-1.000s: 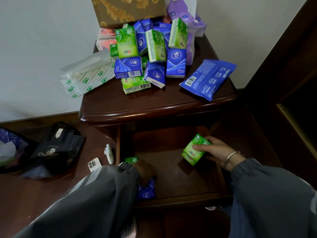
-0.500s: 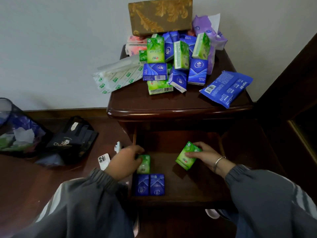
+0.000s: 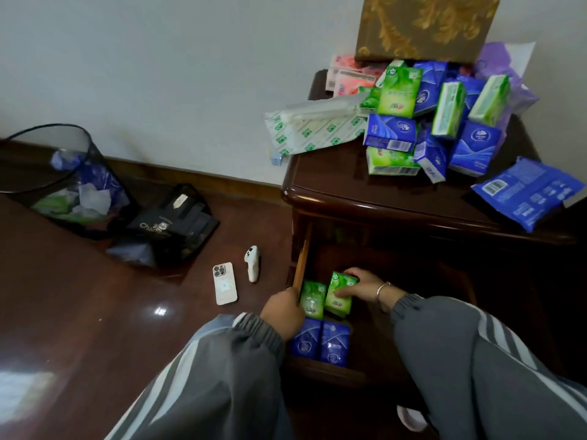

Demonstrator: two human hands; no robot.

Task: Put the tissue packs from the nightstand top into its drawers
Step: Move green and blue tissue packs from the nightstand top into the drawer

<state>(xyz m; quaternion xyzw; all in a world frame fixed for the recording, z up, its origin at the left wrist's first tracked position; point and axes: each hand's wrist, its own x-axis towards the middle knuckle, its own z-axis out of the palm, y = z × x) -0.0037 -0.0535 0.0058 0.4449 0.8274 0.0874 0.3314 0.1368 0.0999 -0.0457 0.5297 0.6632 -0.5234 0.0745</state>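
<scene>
Tissue packs mostly heaped on the nightstand top at 1 o'clock in the view; four down in the open drawer at 6 o'clock. Right hand curled round a green pack, fingers over its far end, thumb on the printed face. Left hand against a second green pack just beside it; fingers hidden, so grip impossible to tell. Held pack with long axis running 6 to 12, tipped slightly toward 1, face toward the camera, roughly parallel to its neighbour and to the two blue packs touching at 6. Likely trouble: pack released while tilted, toppling across the row or riding up on a blue one. Also a knock to the nightstand, sending the loose heap or the flat blue packet overhanging at 3 o'clock to the floor.
</scene>
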